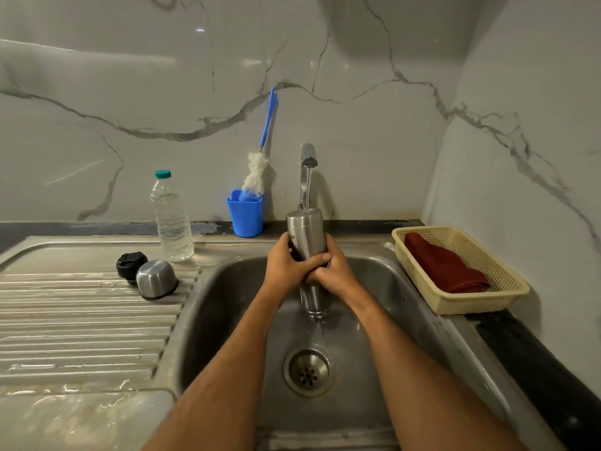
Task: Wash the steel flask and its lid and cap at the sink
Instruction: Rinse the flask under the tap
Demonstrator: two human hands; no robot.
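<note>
steel sink (227,288), ribbed drainboard (81,320), marble-veined wall (357,109), both hands' fingers (312,260) wrapped round flask (305,229)

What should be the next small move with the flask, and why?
Probably slide both hands along the flask to rub it. It hangs mouth down under the running tap, both hands grip its middle, and water drains into the sink.
</note>
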